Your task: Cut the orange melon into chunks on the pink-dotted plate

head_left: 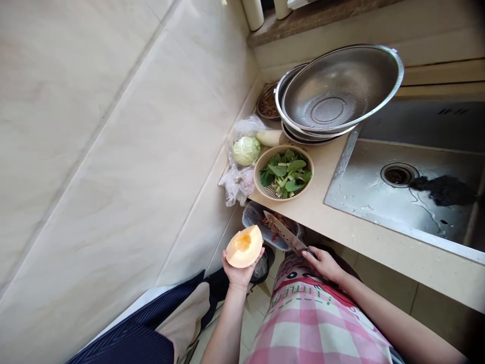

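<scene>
My left hand (241, 273) holds a cut piece of melon (245, 247) from below, its pale orange flesh and darker orange hollow facing up. The fingers of my right hand (322, 264) are wrapped round the black handle of a kitchen knife (285, 232). The blade, with a row of holes along it, slants up and left, apart from the melon. Beneath the blade is a bin (248, 215) lined with a plastic bag, with food scraps inside. Part of the bin is hidden by the melon and knife.
A basket (261, 189) of leafy greens stands on the counter (318, 174). Behind it are a cabbage (247, 150), plastic bags (237, 184), a white radish (270, 137) and stacked metal strainers (341, 91). A steel sink (364, 182) lies right; a tiled wall (132, 151) bounds the left.
</scene>
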Tool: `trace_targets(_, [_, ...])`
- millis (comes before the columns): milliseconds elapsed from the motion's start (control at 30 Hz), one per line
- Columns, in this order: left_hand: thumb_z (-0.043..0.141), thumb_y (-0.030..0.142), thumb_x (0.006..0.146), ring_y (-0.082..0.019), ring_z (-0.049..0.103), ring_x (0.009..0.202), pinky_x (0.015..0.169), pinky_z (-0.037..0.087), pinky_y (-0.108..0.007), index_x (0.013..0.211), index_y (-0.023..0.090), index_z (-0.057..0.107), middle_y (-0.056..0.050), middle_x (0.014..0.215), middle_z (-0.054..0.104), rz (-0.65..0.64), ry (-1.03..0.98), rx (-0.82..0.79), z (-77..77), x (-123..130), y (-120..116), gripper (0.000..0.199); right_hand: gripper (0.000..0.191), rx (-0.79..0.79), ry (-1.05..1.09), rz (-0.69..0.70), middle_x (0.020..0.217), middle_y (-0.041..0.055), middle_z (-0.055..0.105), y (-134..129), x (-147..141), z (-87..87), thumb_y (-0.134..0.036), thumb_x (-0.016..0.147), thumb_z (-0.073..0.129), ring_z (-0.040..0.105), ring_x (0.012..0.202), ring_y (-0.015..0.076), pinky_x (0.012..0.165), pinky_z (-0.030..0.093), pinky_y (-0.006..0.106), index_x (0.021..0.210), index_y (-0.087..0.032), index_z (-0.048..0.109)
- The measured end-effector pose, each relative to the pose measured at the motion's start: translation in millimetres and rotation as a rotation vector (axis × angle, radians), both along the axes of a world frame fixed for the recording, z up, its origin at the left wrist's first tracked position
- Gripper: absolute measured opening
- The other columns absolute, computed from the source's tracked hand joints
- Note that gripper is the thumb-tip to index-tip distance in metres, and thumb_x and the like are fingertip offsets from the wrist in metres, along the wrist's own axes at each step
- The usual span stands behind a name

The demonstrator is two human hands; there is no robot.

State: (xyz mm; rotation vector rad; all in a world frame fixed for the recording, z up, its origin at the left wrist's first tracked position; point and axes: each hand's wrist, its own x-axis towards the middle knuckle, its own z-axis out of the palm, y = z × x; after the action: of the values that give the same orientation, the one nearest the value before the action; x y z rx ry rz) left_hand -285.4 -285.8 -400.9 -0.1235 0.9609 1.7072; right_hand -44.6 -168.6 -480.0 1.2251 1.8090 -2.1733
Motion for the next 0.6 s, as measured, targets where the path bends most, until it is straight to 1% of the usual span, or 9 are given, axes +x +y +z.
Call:
trace_targets(67, [0.043,0.076,0.067,-0.042,0.027,0.131,0.103,0.017,-0.065,0.136,0.03,0.039,-0.011,0.142,0.039,-0.007,0.003,0.0,2.6,-2.0,-2.7,0.083,0.045,0.129,-0.015,0.02,0.059,-0.0023,0.053,0.6,1.8,2.1,-0.061,0.086,0.03,0.053,0.054,0.0148,0.054,0.043,0.027,0.077,-0.021,0.047])
trace_targets(133, [0.043,0.075,0.068,-0.041,0.025,0.133,0.103,0.016,-0.066,0.135,0.031,0.039,-0.01,0.141,0.04,0.001,0.015,0.007,4.1,-4.5,-3.4,0.079,0.043,0.266,-0.036,0.058,0.065,0.0002,0.058,3.1,4.4,12.7,-0.058,0.088,0.029,0.057,0.062,0.0169,0.06,0.043,0.028,0.076,-0.021,0.048])
trace_targets(233, [0.044,0.07,0.072,-0.039,0.021,0.134,0.101,0.017,-0.069,0.13,0.032,0.046,-0.008,0.138,0.044,-0.003,0.042,-0.002,6.0,-9.1,-1.9,0.069,0.04,0.424,-0.106,0.147,0.067,0.0018,0.061,12.4,11.3,40.9,-0.053,0.091,0.026,0.059,0.063,0.0181,0.06,0.04,0.028,0.08,-0.022,0.049])
trace_targets(367, [0.049,0.06,0.075,-0.041,0.023,0.133,0.097,0.021,-0.073,0.126,0.03,0.049,-0.009,0.133,0.05,-0.044,0.084,-0.033,10.3,-14.4,0.8,0.059,0.037,0.639,-0.185,0.337,0.066,0.0035,0.063,35.6,21.3,83.1,-0.051,0.091,0.028,0.061,0.065,0.0204,0.057,0.035,0.027,0.083,-0.023,0.051])
trace_targets(467, [0.056,0.053,0.074,-0.041,0.029,0.13,0.097,0.023,-0.072,0.127,0.029,0.048,-0.01,0.13,0.052,-0.072,0.135,-0.024,12.0,-16.2,0.9,0.059,0.036,0.72,-0.202,0.462,0.068,0.0047,0.065,52.9,22.0,105.5,-0.051,0.091,0.031,0.063,0.067,0.0221,0.056,0.034,0.028,0.085,-0.024,0.054])
trace_targets(600, [0.063,0.049,0.071,-0.04,0.038,0.125,0.099,0.025,-0.069,0.128,0.028,0.046,-0.01,0.127,0.055,-0.118,0.145,-0.044,9.2,-17.6,-1.7,0.064,0.035,0.778,-0.216,0.543,0.07,0.0066,0.067,67.8,13.7,121.7,-0.05,0.09,0.034,0.064,0.067,0.0236,0.056,0.034,0.029,0.084,-0.024,0.057])
